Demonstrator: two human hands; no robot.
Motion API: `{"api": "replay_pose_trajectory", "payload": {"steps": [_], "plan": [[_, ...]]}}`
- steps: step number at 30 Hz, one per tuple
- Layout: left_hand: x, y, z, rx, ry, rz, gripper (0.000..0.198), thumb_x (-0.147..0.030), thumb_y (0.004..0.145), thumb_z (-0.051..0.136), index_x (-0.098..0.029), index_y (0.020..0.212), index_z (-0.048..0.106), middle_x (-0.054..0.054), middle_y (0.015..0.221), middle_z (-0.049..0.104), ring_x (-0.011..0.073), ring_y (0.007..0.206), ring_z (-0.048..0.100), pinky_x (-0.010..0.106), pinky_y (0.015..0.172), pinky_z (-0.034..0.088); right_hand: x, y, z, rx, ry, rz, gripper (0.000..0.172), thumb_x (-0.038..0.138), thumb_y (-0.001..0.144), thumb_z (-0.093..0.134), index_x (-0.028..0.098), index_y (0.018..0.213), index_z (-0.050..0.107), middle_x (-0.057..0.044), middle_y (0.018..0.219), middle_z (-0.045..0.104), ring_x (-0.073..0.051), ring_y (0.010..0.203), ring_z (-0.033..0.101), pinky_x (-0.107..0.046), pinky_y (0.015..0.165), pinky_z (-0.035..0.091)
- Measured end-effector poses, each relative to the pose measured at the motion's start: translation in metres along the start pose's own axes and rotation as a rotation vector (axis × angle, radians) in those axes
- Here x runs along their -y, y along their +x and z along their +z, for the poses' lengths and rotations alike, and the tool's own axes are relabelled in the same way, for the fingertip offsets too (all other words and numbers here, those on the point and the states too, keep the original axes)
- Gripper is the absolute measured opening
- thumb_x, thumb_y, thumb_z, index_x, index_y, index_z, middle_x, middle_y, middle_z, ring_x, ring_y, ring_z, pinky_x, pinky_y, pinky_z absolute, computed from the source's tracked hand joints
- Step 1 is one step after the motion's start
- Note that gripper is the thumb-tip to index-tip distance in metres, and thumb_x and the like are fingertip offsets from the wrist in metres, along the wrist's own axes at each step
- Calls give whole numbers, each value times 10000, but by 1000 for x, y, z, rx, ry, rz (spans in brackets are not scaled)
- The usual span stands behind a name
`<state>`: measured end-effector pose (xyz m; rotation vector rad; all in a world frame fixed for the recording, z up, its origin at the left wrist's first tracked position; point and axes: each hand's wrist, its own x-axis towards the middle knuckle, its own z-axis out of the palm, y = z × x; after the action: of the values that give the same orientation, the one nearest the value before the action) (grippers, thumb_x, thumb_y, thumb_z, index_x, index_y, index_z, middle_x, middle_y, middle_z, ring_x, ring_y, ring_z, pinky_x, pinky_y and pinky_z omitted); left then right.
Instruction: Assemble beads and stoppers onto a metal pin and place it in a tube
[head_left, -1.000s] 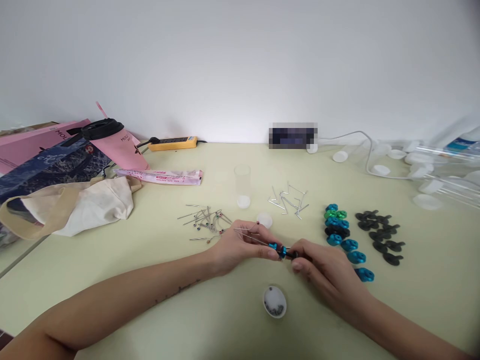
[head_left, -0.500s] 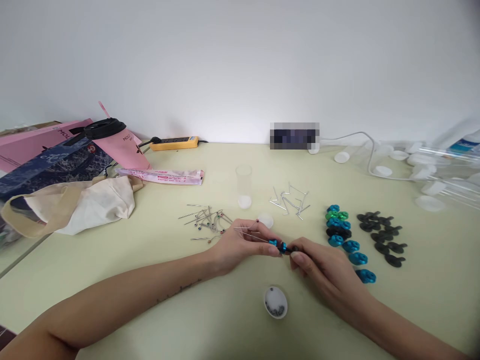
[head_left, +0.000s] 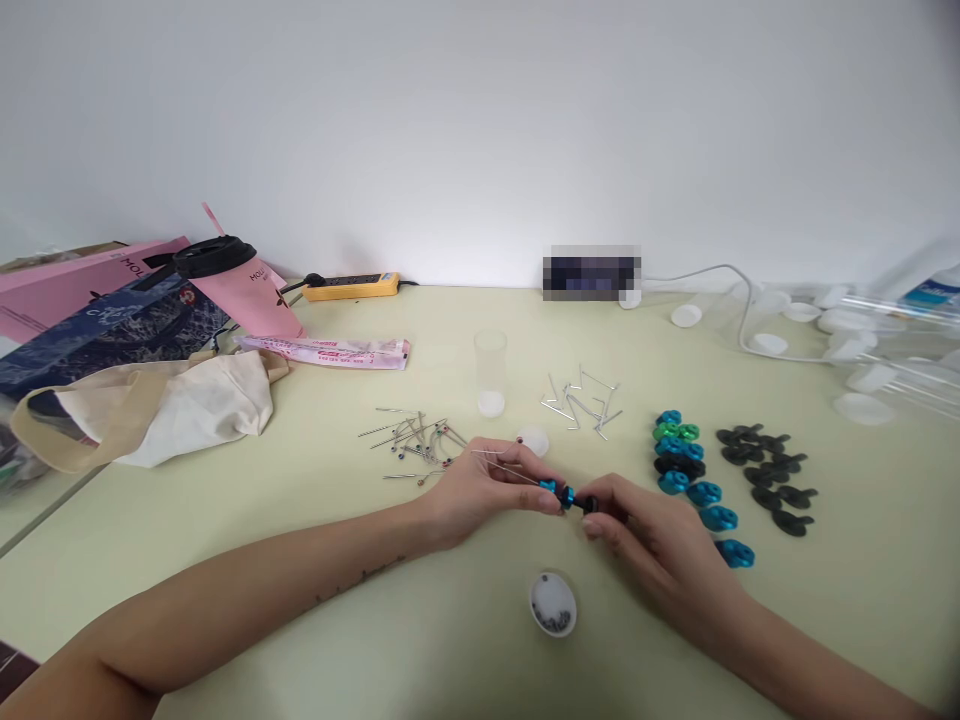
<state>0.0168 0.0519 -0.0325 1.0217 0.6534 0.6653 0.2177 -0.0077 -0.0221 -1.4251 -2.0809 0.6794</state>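
Observation:
My left hand point(head_left: 484, 492) pinches a thin metal pin with a small blue bead-like part point(head_left: 556, 491) threaded on it; the pin's long end sticks out up-left past my fingers. My right hand point(head_left: 645, 535) meets it from the right, fingertips closed on a small black piece point(head_left: 590, 503) at the pin's tip. Both hands hover just above the pale green table point(head_left: 300, 560). A small white dish of tiny dark beads point(head_left: 553, 604) sits right in front of my hands.
Behind my hands lie a heap of headed pins point(head_left: 416, 445), bent wire pieces point(head_left: 581, 405), a clear vial point(head_left: 490, 374) and a white cap point(head_left: 533, 441). Blue and green parts point(head_left: 690, 470) and black parts point(head_left: 765, 470) lie right. Bags point(head_left: 150, 400) lie left; clear tubes and caps point(head_left: 862, 350) lie far right.
My hands stay almost in place; the right fingertips have shifted slightly on the black piece at the pin's end. The view has drifted a little.

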Motion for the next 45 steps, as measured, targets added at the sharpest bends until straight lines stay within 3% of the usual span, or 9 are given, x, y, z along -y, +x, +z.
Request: {"api": "replay_pose_trajectory", "payload": {"steps": [5,8,17,20,23,30,34,39,45], "plan": [[-1,0,-1,28,-10,26,204,-185,633,828,-144,809,733,49,809,723,141,774,655,267,766,505,-1,-1,2,-61,-32,0,45,215,900,510,237,897,549,30,671,624,-147,587,584,-237,540,425],[0,0,-1,41,-7,33,198,-178,644,821,-144,819,736,45,803,721,132,766,652,255,752,507,0,-1,1,-21,-4,-1,45,239,912,503,237,885,540,42,646,608,-139,562,564,-230,525,401],[0,0,-1,41,-1,7,209,-184,614,836,-142,789,728,44,803,710,152,778,657,281,765,504,-5,-3,0,43,-1,-79,402,374,1002,274,213,712,500,23,591,519,-135,541,508,-245,535,348],[0,0,0,3,-37,36,190,-173,635,824,-146,798,729,37,800,708,142,765,654,286,779,498,-6,-5,1,-14,63,-80,328,387,1006,269,220,953,546,14,700,578,-134,582,544,-243,558,374],[0,1,-1,-28,-62,58,181,-166,652,815,-143,809,727,38,807,707,145,777,653,305,809,490,-7,-5,1,-77,88,-84,293,373,1011,267,247,1171,478,5,814,609,-130,614,567,-243,586,400],[0,1,-1,-2,-68,86,166,-142,661,807,-137,807,728,36,809,709,136,783,653,281,795,491,-8,-7,0,-41,74,-129,327,369,1016,259,294,1259,465,4,852,636,-136,665,598,-250,610,420],[1,0,-1,-12,-96,63,171,-139,669,802,-138,819,721,41,827,717,152,792,673,304,815,499,-9,-8,1,-89,49,-117,341,381,1014,259,271,1298,413,10,698,593,-181,789,628,-262,643,431],[0,-1,0,31,-108,57,159,-139,685,791,-138,824,712,56,840,730,159,796,682,294,790,509,-7,-6,-1,-49,23,-147,351,354,1017,247,269,1255,490,18,648,546,-159,609,572,-260,575,401],[0,0,0,29,-87,67,162,-144,684,793,-148,829,724,44,836,724,147,806,677,271,786,511,-4,-4,-1,-34,-1,-56,274,322,980,387,239,1218,498,25,674,595,-147,579,567,-250,536,399]]}}
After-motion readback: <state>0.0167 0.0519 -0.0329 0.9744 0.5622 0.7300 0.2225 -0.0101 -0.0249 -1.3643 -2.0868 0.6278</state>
